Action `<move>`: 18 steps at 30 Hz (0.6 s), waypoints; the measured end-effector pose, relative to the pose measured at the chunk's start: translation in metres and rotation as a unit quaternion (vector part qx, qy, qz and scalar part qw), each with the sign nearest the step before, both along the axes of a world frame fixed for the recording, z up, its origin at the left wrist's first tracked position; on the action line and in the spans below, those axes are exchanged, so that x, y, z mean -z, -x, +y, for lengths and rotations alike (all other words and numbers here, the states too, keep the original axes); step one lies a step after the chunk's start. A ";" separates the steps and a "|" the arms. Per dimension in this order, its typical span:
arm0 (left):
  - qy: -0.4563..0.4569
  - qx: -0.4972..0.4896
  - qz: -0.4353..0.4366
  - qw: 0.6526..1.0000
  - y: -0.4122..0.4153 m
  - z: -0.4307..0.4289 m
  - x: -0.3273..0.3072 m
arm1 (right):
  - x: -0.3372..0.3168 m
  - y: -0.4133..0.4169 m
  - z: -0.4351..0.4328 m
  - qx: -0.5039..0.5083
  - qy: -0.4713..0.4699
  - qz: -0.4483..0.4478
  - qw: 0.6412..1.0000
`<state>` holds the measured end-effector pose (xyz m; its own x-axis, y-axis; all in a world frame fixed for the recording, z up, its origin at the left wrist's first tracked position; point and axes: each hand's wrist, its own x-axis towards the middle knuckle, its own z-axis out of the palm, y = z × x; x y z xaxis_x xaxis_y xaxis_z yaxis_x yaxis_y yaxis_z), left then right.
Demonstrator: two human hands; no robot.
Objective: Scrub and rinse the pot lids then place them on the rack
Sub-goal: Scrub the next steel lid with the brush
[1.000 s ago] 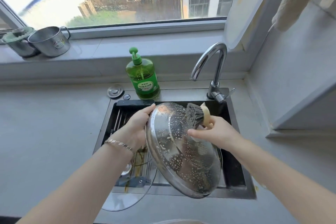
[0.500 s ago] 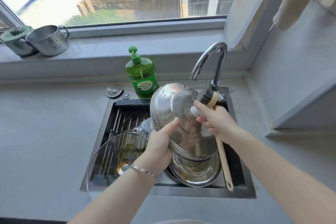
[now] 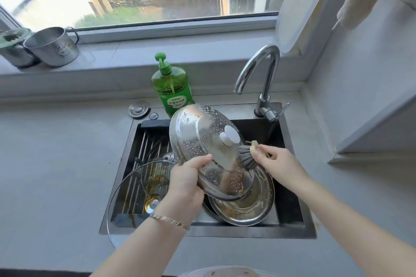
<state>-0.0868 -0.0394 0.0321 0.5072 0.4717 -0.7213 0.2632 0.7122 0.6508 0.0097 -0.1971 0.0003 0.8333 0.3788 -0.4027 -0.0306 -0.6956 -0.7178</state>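
While scrubbing the steel lid (image 3: 198, 139), held tilted above the middle of the sink (image 3: 299, 222) with white knob (image 3: 230, 137) up and suds beaded across the dome, work the brush (image 3: 246, 157) in short overlapping circles from the knob out toward the rim. Left hand (image 3: 186, 184): fingers curled under the lid's near edge, thumb pressed on top, gripping it. Right hand (image 3: 278, 164): fingers closed round the brush handle just behind the bristles, bristles touching the dome beside the knob. By the look of it, scrubbing under way, rinsing and racking not yet done.

Press lightly, since a soapy rim gripped at one point probably slips or swings under a hard push. Brace with the thumb and push toward the left palm, not away from it. Turn the lid a little at a time to bring each unscrubbed part under the bristles, the edge by the left hand included. Hold the work low over the sink to shorten any fall.

Mind the second steel piece (image 3: 247, 206), lid or bowl, cannot tell which, lying directly beneath in the sink's right half, and the glass lid (image 3: 130, 191) across the sink's left half over the rack bars (image 3: 146, 146), rim overhanging the counter (image 3: 56, 164) at the sink's front left corner. Behind the sink: green soap bottle (image 3: 172, 90) and tap (image 3: 258, 69), no water seen running
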 end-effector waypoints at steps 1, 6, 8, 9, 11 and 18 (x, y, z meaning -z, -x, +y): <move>-0.015 0.002 0.002 1.000 -0.001 -0.001 -0.001 | 0.001 0.003 0.003 -0.003 -0.038 -0.001 0.999; -0.013 0.010 0.001 1.000 -0.005 0.004 -0.005 | -0.010 0.006 0.010 -0.002 -0.157 0.037 0.987; 0.009 0.021 -0.006 1.000 -0.003 0.004 -0.007 | -0.004 -0.009 0.003 0.057 -0.133 0.043 0.989; 0.017 0.024 -0.012 1.000 -0.003 0.003 -0.008 | -0.002 -0.010 0.000 0.071 -0.127 0.046 0.988; 0.024 0.020 -0.016 0.999 -0.004 0.005 -0.009 | -0.003 -0.001 0.003 0.044 -0.145 0.041 0.988; 0.041 -0.009 -0.021 0.999 -0.002 0.012 -0.011 | 0.004 -0.002 -0.008 0.062 -0.102 0.043 0.992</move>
